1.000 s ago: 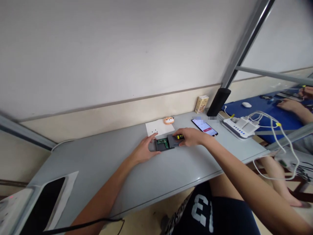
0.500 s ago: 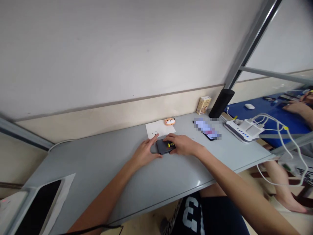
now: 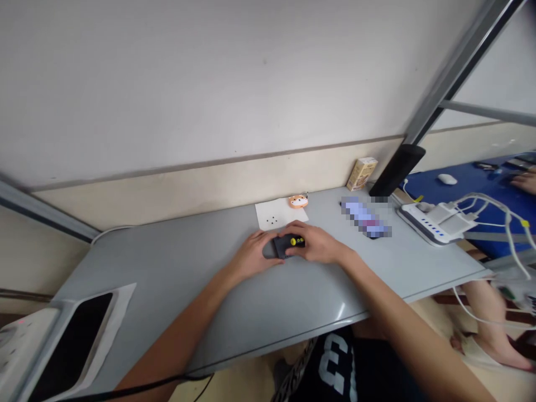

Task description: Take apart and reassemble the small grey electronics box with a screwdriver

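1. In the head view, the dark case [image 3: 281,247] lay flat on the grey table [image 3: 251,312] in front of the person, between the two hands and just short of a sheet of white paper [image 3: 264,211]. The step in hand, as far as could be judged, was handling this case with both hands down on the table.
2. The right hand [image 3: 314,243] was curled over the right part of the case and gripped it across, fingers on the far side and thumb on the near side. A yellow-and-black object [image 3: 296,242] showed under the same hand, above the case; how firmly it was held could not be told.
3. The left hand [image 3: 251,257] was spread in a wide curve about the case's left end, thumb toward the near corner and fingers toward the far one. Bare table showed between palm and case. The fingertips looked to be at its edges, though the contact was too small to confirm.
4. The next move seemed to call for the left hand to brace that end while the right kept its pressure level, without losing the yellow-and-black object.
5. Small dark specks [image 3: 272,221] dotted the paper, just beyond the hands; a nudge could have disturbed them if they were loose.
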`<state>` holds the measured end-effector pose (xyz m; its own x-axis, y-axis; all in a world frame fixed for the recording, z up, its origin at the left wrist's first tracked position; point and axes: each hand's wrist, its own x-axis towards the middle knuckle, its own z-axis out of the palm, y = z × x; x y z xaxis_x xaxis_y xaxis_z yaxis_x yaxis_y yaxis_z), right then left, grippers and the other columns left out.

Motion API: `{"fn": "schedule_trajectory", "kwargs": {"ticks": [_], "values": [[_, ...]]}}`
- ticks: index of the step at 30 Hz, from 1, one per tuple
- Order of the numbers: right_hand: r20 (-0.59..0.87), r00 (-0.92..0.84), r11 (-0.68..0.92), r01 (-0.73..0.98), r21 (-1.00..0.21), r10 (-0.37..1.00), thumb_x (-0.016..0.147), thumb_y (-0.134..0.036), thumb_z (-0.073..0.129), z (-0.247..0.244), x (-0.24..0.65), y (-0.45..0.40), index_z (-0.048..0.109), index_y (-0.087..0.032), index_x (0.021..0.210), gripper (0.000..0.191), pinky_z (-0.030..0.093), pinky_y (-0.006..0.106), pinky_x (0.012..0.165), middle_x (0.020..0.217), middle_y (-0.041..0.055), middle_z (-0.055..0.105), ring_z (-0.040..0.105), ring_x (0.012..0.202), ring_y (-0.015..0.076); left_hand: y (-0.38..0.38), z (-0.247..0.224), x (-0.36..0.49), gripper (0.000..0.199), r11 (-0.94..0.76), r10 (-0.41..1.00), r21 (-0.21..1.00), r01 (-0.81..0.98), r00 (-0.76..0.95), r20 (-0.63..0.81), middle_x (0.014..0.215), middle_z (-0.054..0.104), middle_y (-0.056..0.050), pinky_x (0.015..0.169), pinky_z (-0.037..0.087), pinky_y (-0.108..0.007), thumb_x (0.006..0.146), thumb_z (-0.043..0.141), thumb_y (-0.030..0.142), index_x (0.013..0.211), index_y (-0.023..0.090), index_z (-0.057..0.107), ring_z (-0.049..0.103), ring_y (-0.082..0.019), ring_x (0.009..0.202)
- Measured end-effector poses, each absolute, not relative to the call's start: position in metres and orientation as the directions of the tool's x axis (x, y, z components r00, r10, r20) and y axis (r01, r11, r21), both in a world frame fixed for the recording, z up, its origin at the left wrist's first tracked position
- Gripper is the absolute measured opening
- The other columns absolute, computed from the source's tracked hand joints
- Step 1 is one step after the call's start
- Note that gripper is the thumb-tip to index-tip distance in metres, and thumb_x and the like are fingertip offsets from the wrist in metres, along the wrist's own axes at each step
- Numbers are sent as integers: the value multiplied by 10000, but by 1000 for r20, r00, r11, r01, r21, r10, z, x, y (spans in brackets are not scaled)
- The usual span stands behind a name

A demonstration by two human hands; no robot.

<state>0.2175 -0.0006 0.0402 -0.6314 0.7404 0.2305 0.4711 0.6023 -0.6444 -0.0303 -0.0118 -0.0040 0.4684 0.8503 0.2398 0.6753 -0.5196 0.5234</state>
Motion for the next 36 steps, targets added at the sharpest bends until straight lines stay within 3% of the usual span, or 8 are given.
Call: {"fn": "schedule_trajectory", "kwargs": {"ticks": [2, 4, 7, 9, 12, 16, 29, 36], "values": [[415, -441, 582, 366, -726, 796, 955, -384, 613, 45, 216, 7, 706, -240, 1043, 192, 506, 370, 885, 1087, 67, 688, 655, 952, 210, -15, 2, -28, 647, -544, 836, 497, 676, 486, 255, 1275, 681, -66, 1057, 507, -456, 739, 874, 397, 1310, 259, 605, 606, -292, 1218], [551, -72, 547, 283, -788, 831, 993, -454, 533, 47, 216, 19, 665, -220, 957, 270, 495, 353, 867, 964, 60, 680, 635, 916, 201, -18, 8, -26, 600, -558, 828, 477, 679, 496, 263, 1252, 682, -77, 1031, 522, -453, 748, 857, 407, 1267, 233, 610, 611, -292, 1198], [416, 426, 417, 96, -904, 804, 1002, -597, 416, 37, 222, 39, 622, -227, 958, 426, 475, 310, 736, 845, 29, 630, 601, 787, 176, -23, 14, -24, 523, -591, 806, 438, 678, 523, 278, 1217, 691, -86, 1014, 524, -461, 783, 813, 433, 1212, 215, 609, 620, -297, 1171], [190, 530, 268, -72, -961, 826, 983, -687, 337, 24, 227, 48, 603, -233, 877, 537, 391, 293, 567, 677, -9, 539, 488, 579, 150, -24, 15, -24, 423, -614, 789, 413, 673, 540, 293, 1169, 703, -87, 997, 522, -467, 848, 741, 428, 1180, 203, 606, 636, -290, 1124], [37, 404, 113, -168, -979, 914, 914, -757, 433, 4, 228, 51, 573, -246, 845, 535, 313, 291, 500, 535, -47, 462, 417, 488, 148, -22, 11, -26, 264, -647, 763, 380, 662, 555, 332, 1073, 718, -79, 949, 519, -466, 961, 574, 384, 1139, 192, 612, 653, -268, 1035], [115, 242, 134, -64, -989, 963, 908, -687, 544, -6, 220, 44, 609, -232, 874, 461, 363, 294, 545, 648, -15, 601, 475, 544, 146, -19, 4, -28, 287, -656, 754, 385, 649, 540, 374, 1051, 734, -65, 920, 512, -454, 1034, 433, 366, 1161, 196, 627, 656, -252, 1020], [172, 29, 167, 134, -977, 985, 922, -601, 599, 0, 214, 31, 667, -214, 952, 395, 398, 286, 614, 761, 12, 683, 531, 630, 144, -17, 2, -26, 378, -439, 898, 600, 669, 322, 299, 1165, 740, -62, 918, 552, -377, 1066, 427, 468, 1302, 236, 610, 707, -216, 1017], [102, 157, 132, -193, -972, 982, 920, -585, 585, 8, 223, 35, 645, -213, 864, 380, 354, 287, 554, 651, 9, 654, 465, 544, 129, -18, -3, -25, 383, -505, 847, 537, 676, 271, 456, 1091, 739, -54, 878, 573, -375, 976, 629, 452, 1292, 244, 575, 709, -203, 942]]}}
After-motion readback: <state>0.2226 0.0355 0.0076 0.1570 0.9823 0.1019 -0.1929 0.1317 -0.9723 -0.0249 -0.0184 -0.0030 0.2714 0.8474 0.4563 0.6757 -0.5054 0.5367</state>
